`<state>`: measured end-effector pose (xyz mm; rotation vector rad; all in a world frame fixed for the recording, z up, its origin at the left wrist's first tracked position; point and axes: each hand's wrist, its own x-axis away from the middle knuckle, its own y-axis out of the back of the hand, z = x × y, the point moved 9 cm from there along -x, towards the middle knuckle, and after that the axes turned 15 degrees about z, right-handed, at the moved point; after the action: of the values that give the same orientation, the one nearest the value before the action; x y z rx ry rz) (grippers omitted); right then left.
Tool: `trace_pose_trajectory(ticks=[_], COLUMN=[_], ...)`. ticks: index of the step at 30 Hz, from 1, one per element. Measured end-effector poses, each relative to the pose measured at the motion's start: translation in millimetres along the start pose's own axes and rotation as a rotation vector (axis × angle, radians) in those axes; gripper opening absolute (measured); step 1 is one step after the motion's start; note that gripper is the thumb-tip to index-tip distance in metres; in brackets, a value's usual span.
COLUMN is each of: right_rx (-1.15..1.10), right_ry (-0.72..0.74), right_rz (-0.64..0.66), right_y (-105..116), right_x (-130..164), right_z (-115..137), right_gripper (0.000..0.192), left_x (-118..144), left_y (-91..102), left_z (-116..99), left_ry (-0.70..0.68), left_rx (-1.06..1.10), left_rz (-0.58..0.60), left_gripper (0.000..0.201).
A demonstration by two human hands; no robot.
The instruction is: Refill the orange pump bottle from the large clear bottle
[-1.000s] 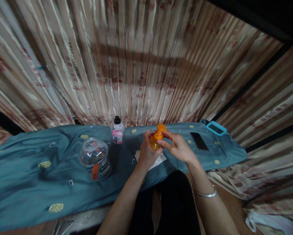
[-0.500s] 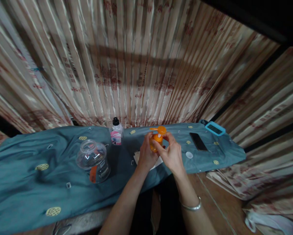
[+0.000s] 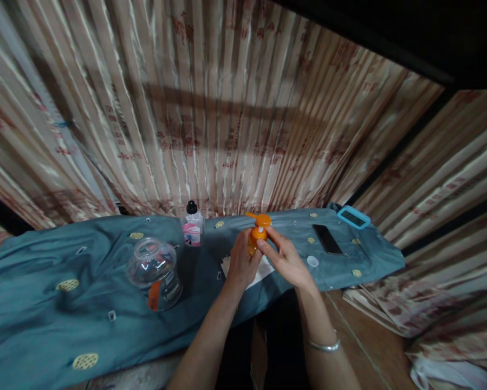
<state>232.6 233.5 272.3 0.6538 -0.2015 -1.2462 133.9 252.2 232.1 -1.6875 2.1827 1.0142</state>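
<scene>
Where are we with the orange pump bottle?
Done: a small white cap lies loose on the blue cloth. In hand: left hand holds the orange pump bottle; right hand fingers at its pump head. Left: pump seating can't be judged; clear jar untouched.

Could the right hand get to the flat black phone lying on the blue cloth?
Probably yes: the black phone lies uncovered just beyond the right hand, nothing between them, though that hand grips the orange pump bottle.

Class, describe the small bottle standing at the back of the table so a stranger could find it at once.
Start at the teal cloth covering the table. At its far edge, by the striped curtain, stands the small bottle. Unlike the big clear jar nearer the front, it has a black cap and a pink label.
</scene>
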Motion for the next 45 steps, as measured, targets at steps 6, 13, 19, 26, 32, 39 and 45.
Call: trace_pose_trajectory(ticks=[6,13,19,26,32,39,45], right_rx=[0.133,0.014,0.07,0.052,0.036,-0.11,0.003], right_ry=[-0.174,-0.017,-0.105,-0.049,-0.057,0.01,-0.07], right_rz=[-0.334,-0.108,-0.285,-0.165,-0.229,-0.055,-0.184], right_y=[12,1,8,3,6,-5,5], right_x=[6,-2,1,-1,-4,-11,-9], right_z=[-1,-5,-9,-8,-7,-13,-16], right_gripper=[0.036,0.045,0.036,0.054,0.042,0.053,0.045], left_x=[0,1,1,1,2,2,5], left_y=[0.2,3.5,0.6,2.8,2.7,4.6,3.5], left_z=[3,0,6,2,7,8,15], left_ry=[-0.025,-0.008,0.004,-0.055,0.002,0.071,0.144], left_rx=[-0.018,-0.014,-0.013,-0.011,-0.022,0.038,0.083], left_rz=[-0.025,-0.02,-0.03,-0.043,-0.05,-0.065,-0.089], left_gripper=[0.03,0.027,0.03,0.03,0.036,0.037,0.058])
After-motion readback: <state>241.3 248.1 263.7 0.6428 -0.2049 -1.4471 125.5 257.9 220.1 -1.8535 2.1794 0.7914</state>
